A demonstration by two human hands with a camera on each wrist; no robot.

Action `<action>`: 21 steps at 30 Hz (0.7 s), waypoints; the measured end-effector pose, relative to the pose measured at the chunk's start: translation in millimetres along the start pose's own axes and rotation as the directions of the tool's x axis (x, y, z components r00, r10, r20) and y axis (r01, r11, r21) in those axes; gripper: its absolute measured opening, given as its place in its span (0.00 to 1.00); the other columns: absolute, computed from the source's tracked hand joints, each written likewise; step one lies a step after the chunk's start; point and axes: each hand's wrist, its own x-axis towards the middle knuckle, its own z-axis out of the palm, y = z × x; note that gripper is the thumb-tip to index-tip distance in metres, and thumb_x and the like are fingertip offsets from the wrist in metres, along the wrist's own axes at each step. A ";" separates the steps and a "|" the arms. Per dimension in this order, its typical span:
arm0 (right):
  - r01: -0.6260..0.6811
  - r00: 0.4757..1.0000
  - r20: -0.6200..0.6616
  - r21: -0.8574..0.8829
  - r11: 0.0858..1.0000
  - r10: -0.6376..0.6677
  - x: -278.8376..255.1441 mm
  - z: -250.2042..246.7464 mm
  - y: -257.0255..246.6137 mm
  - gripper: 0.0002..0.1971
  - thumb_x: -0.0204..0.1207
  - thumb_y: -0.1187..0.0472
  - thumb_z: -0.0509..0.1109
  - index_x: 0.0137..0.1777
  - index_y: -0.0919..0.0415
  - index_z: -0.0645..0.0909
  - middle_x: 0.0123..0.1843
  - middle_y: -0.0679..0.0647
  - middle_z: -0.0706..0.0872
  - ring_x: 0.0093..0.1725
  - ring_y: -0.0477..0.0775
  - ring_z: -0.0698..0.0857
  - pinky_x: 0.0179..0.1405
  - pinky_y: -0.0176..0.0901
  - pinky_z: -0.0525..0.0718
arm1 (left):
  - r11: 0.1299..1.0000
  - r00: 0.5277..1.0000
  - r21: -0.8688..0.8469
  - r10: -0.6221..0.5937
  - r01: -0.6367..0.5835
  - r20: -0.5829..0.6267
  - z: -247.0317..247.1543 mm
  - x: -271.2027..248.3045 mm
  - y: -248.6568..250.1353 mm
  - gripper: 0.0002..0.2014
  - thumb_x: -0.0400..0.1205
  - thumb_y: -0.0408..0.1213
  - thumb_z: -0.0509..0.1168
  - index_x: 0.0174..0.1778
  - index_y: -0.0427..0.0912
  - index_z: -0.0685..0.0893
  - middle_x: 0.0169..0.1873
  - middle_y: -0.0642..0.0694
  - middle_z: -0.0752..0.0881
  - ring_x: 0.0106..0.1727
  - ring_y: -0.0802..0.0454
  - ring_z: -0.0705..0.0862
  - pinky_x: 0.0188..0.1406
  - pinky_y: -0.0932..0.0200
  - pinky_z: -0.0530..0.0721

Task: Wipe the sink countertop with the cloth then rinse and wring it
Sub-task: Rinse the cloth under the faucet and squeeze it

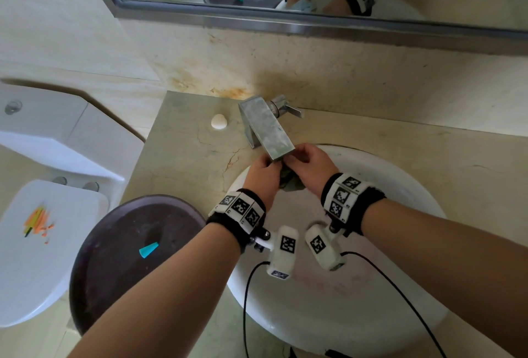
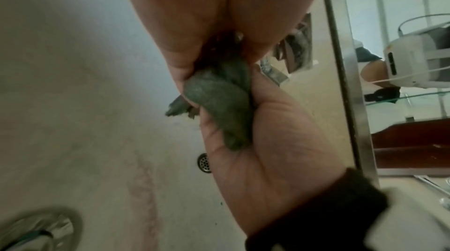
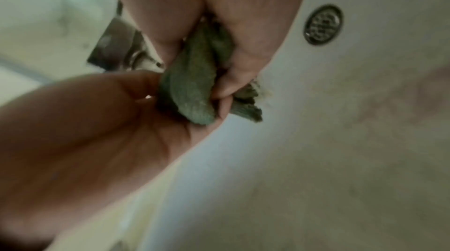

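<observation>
Item: cloth [image 2: 216, 101], dark green, bunched and twisted into a short rope. Location: directly under the tap [image 1: 267, 129] spout, over the white sink [image 1: 400, 183].

Holders: left hand [image 1: 263, 179] and right hand [image 1: 310, 164], meeting just below the tap spout. Fingers of both hands curl tightly round the cloth, each hand taking one end. This looks like a wringing grip, held over the sink so squeezed water drops toward the drain [image 2: 204, 162].

Orientation: in the left wrist view the cloth's long axis runs from one palm to the other. A frayed corner sticks out sideways from the fists, away from the tap.

Water flow from the tap: cannot tell.

Nearby: countertop [image 1: 185, 157] left of the tap; small white soap [image 1: 219, 121] just left of the tap base; dark round basin [image 1: 128, 257] well left of it.
</observation>
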 end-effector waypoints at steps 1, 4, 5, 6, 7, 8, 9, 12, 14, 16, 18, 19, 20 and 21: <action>0.033 0.996 -0.075 -0.119 0.992 -0.042 -0.2 -0.1 0.3 0.12 0.76 0.51 0.72 0.55 0.54 0.79 0.50 0.48 0.85 0.48 0.48 0.84 0.38 0.33 0.79 | 1.000 1.000 0.009 0.014 -0.013 -0.019 -0.7 1.4 0.3 0.10 0.83 0.34 0.60 0.58 0.44 0.83 0.53 0.39 0.89 0.55 0.41 0.88 0.59 0.39 0.85; -0.016 0.997 -0.072 -0.169 0.985 0.004 1.6 -1.3 1.9 0.16 0.80 0.45 0.65 0.62 0.53 0.76 0.58 0.52 0.83 0.53 0.49 0.83 0.43 0.35 0.76 | 1.000 1.000 -0.002 -0.012 0.012 -0.012 -4.9 4.6 2.4 0.14 0.84 0.31 0.57 0.64 0.39 0.80 0.57 0.38 0.86 0.55 0.41 0.86 0.60 0.42 0.84; -0.033 0.999 -0.009 -0.132 0.991 0.032 -1.2 0.0 0.4 0.16 0.83 0.46 0.61 0.65 0.54 0.75 0.61 0.53 0.84 0.54 0.50 0.83 0.44 0.37 0.78 | 1.000 1.000 -0.015 -0.019 0.019 0.000 -5.7 3.5 4.2 0.17 0.84 0.31 0.55 0.68 0.38 0.77 0.59 0.38 0.83 0.56 0.42 0.83 0.62 0.41 0.82; -0.044 0.998 0.050 -0.106 0.993 0.050 -3.2 2.1 0.0 0.17 0.85 0.47 0.57 0.67 0.54 0.75 0.61 0.54 0.85 0.55 0.52 0.84 0.46 0.38 0.79 | 1.000 1.000 0.004 -0.009 0.009 0.001 -6.6 3.4 5.3 0.18 0.85 0.31 0.53 0.72 0.36 0.74 0.60 0.38 0.81 0.57 0.43 0.82 0.64 0.41 0.81; -0.058 0.993 0.098 -0.087 0.995 0.066 -5.3 4.1 -0.7 0.18 0.86 0.48 0.54 0.67 0.55 0.76 0.61 0.56 0.85 0.54 0.53 0.85 0.46 0.40 0.81 | 0.999 1.000 0.038 0.007 -0.007 0.001 -6.0 2.2 6.8 0.19 0.86 0.32 0.52 0.73 0.35 0.71 0.60 0.38 0.80 0.55 0.46 0.81 0.63 0.44 0.81; -0.085 0.987 0.136 -0.052 0.995 0.092 -8.1 5.7 -2.8 0.18 0.87 0.49 0.53 0.67 0.57 0.76 0.60 0.58 0.85 0.53 0.55 0.86 0.43 0.42 0.84 | 0.996 1.000 0.083 0.026 -0.027 0.012 -6.3 3.1 6.0 0.18 0.87 0.32 0.51 0.73 0.34 0.70 0.60 0.39 0.79 0.52 0.49 0.82 0.59 0.50 0.82; -0.111 0.980 0.166 -0.015 0.994 0.112 -11.0 7.1 -5.6 0.18 0.87 0.50 0.54 0.66 0.60 0.77 0.58 0.60 0.86 0.50 0.58 0.88 0.38 0.44 0.87 | 0.991 0.999 0.124 0.037 -0.041 0.029 -6.7 2.8 5.1 0.17 0.88 0.32 0.51 0.72 0.34 0.72 0.59 0.41 0.80 0.49 0.53 0.82 0.55 0.56 0.83; -0.124 0.983 0.127 -0.090 0.988 0.134 -5.0 9.1 -4.0 0.13 0.86 0.58 0.57 0.59 0.62 0.81 0.53 0.62 0.87 0.46 0.61 0.88 0.31 0.44 0.87 | 0.980 0.997 0.183 0.066 -0.074 0.047 -5.9 -1.4 3.6 0.12 0.85 0.33 0.57 0.60 0.39 0.82 0.56 0.41 0.86 0.54 0.46 0.86 0.60 0.50 0.83; -0.142 0.986 0.085 -0.052 0.989 0.146 -1.5 10.6 -2.3 0.11 0.84 0.61 0.59 0.56 0.58 0.83 0.52 0.62 0.88 0.46 0.63 0.88 0.36 0.52 0.90 | 0.928 0.988 0.337 0.144 -0.156 0.060 -9.1 -4.3 3.5 0.12 0.82 0.30 0.57 0.58 0.43 0.82 0.52 0.44 0.87 0.54 0.46 0.85 0.57 0.54 0.82; -0.212 0.976 0.073 0.089 0.973 0.206 -0.4 13.3 -3.6 0.11 0.82 0.63 0.59 0.55 0.57 0.84 0.52 0.64 0.88 0.47 0.66 0.89 0.43 0.61 0.90 | 0.838 0.964 0.480 0.257 -0.259 0.072 -15.2 -6.9 1.7 0.15 0.79 0.27 0.60 0.58 0.44 0.83 0.48 0.49 0.86 0.50 0.51 0.84 0.51 0.60 0.80; -0.346 0.938 0.168 0.365 0.864 0.304 -2.5 15.6 -8.0 0.10 0.81 0.62 0.60 0.50 0.60 0.84 0.51 0.64 0.87 0.43 0.62 0.86 0.40 0.52 0.86 | 0.754 0.928 0.559 0.364 -0.345 0.082 -21.5 -9.0 -1.7 0.15 0.76 0.27 0.65 0.57 0.43 0.85 0.51 0.48 0.82 0.47 0.54 0.81 0.50 0.64 0.80; -0.411 0.911 0.246 0.474 0.779 0.331 -2.9 16.8 -10.5 0.11 0.80 0.58 0.61 0.46 0.60 0.85 0.50 0.63 0.85 0.39 0.59 0.83 0.38 0.47 0.80 | 0.745 0.916 0.553 0.392 -0.373 0.089 -24.7 -9.5 -4.0 0.13 0.75 0.27 0.68 0.54 0.42 0.86 0.53 0.47 0.79 0.46 0.56 0.80 0.49 0.69 0.79; -0.448 0.893 0.306 0.526 0.723 0.330 -2.7 18.5 -11.9 0.15 0.79 0.51 0.62 0.44 0.59 0.86 0.48 0.62 0.84 0.37 0.57 0.79 0.36 0.44 0.75 | 0.757 0.912 0.526 0.400 -0.387 0.095 -26.9 -10.2 -5.0 0.12 0.74 0.27 0.70 0.51 0.43 0.88 0.54 0.46 0.77 0.46 0.57 0.79 0.49 0.76 0.78; -0.455 0.888 0.323 0.522 0.721 0.326 -1.3 21.6 -12.3 0.18 0.77 0.45 0.63 0.43 0.58 0.87 0.46 0.60 0.85 0.35 0.55 0.78 0.35 0.42 0.71 | 0.773 0.914 0.500 0.393 -0.390 0.106 -28.7 -11.1 -5.1 0.11 0.73 0.27 0.72 0.47 0.44 0.88 0.55 0.46 0.76 0.48 0.57 0.79 0.48 0.79 0.76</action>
